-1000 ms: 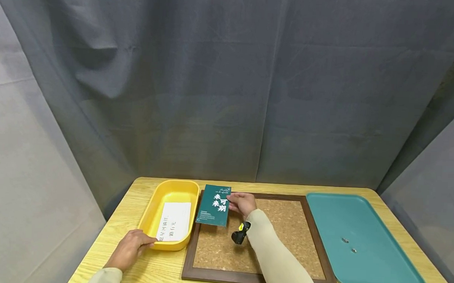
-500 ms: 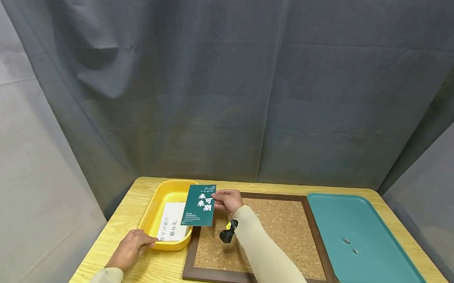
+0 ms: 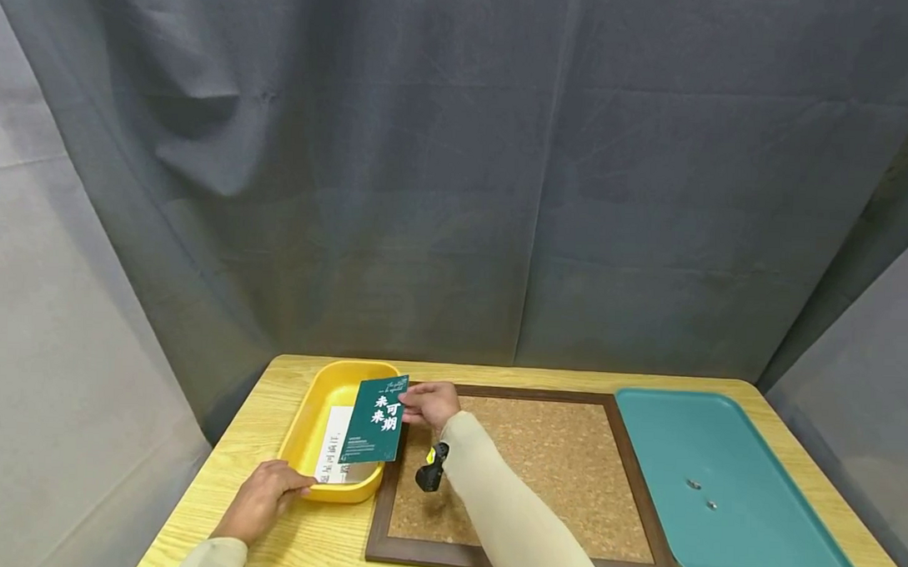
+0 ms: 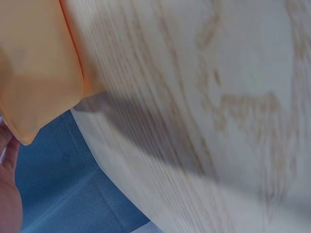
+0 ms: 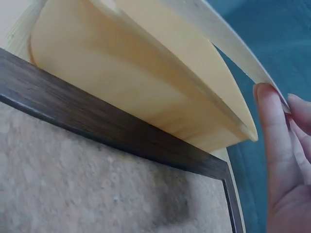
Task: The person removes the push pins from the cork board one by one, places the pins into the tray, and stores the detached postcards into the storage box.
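My right hand point(image 3: 429, 404) pinches a dark green card point(image 3: 372, 431) with white lettering by its right edge. The card is held tilted over the right side of a yellow plastic bin point(image 3: 303, 416). In the right wrist view, thumb and fingers point(image 5: 274, 141) meet on the card's thin edge, just beyond the bin's rim. Inside the bin lies a white card point(image 3: 330, 450) with handwriting, partly hidden by the green one. My left hand point(image 3: 260, 495) grips the bin's near left corner at the rim; in the left wrist view only part of that hand shows at the edge.
A cork board point(image 3: 545, 478) in a dark brown frame lies right of the bin, under my right forearm. Further right is a teal tray point(image 3: 755, 486) with two small metallic pieces point(image 3: 693, 484). Everything rests on a wooden table point(image 3: 250, 410); a grey curtain point(image 3: 427, 191) hangs behind.
My right hand has carried the green card leftward from over the cork board to over the bin, and the card now tilts more. The left hand has stayed on the rim.
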`<state>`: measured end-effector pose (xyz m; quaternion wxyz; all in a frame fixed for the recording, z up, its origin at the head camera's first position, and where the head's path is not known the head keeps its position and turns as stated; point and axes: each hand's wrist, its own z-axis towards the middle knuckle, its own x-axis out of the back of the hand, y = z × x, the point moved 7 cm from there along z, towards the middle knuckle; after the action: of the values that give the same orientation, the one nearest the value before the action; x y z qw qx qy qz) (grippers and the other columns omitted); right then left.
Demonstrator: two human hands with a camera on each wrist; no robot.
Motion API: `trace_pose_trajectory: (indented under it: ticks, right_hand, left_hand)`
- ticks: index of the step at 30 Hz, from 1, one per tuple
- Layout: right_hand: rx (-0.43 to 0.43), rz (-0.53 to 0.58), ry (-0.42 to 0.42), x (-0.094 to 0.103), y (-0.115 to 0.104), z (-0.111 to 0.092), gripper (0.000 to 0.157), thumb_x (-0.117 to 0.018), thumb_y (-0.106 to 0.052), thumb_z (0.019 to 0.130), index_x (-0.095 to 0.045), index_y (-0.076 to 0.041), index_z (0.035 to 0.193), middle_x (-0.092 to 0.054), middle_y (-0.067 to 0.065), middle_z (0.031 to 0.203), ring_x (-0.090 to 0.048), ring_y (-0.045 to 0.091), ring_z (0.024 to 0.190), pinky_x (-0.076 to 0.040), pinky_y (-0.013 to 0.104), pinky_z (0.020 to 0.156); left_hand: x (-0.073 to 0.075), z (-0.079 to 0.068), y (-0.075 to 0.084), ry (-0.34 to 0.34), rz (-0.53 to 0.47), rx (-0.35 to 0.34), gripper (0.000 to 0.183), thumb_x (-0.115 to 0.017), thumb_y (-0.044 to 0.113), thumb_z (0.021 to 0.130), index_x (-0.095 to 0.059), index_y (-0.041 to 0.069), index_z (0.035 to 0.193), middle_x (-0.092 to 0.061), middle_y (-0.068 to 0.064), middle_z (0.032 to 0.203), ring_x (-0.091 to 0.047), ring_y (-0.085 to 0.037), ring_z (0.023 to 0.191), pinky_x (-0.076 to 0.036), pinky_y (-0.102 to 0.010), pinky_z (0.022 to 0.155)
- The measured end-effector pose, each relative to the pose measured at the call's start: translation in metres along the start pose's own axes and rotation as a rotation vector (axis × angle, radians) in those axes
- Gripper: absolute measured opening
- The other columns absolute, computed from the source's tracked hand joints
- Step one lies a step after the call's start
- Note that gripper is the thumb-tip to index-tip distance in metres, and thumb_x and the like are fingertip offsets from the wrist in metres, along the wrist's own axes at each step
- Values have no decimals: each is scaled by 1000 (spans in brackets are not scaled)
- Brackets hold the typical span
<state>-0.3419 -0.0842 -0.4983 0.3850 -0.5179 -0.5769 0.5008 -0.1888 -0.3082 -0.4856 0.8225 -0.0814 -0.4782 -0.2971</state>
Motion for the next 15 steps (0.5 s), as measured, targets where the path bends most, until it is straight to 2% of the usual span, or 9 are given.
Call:
trace_pose_trajectory:
  ticks: [4, 9, 15]
  right_hand:
    - [2, -13, -15, -10, 1, -5, 19, -70, 0, 86, -66, 10, 101, -68, 10, 76, -64, 12, 59, -59, 33, 65]
    - [4, -10, -3, -19, 0, -10, 17, -70, 1, 85, -67, 10, 100, -67, 11, 77, -62, 12, 59, -59, 33, 66]
    - [11, 16, -4, -30, 0, -7, 17, -70, 4, 84, -66, 11, 99, -67, 11, 76, -63, 13, 60, -59, 32, 64]
  left_hand:
    - [0, -2, 1, 4, 6, 7, 18, -83, 10, 67, -79, 17, 84, -70, 16, 76, -55, -2, 67, -51, -34, 69]
    - [-2, -2, 0, -32, 19, 30, 16, -81, 11, 70, -79, 16, 85, -71, 15, 76, -56, -3, 69, -52, -35, 71]
    - [-3, 1, -1, -28, 24, 21, 16, -81, 11, 70, -79, 16, 85, -71, 15, 76, -55, -2, 68, -52, -35, 71]
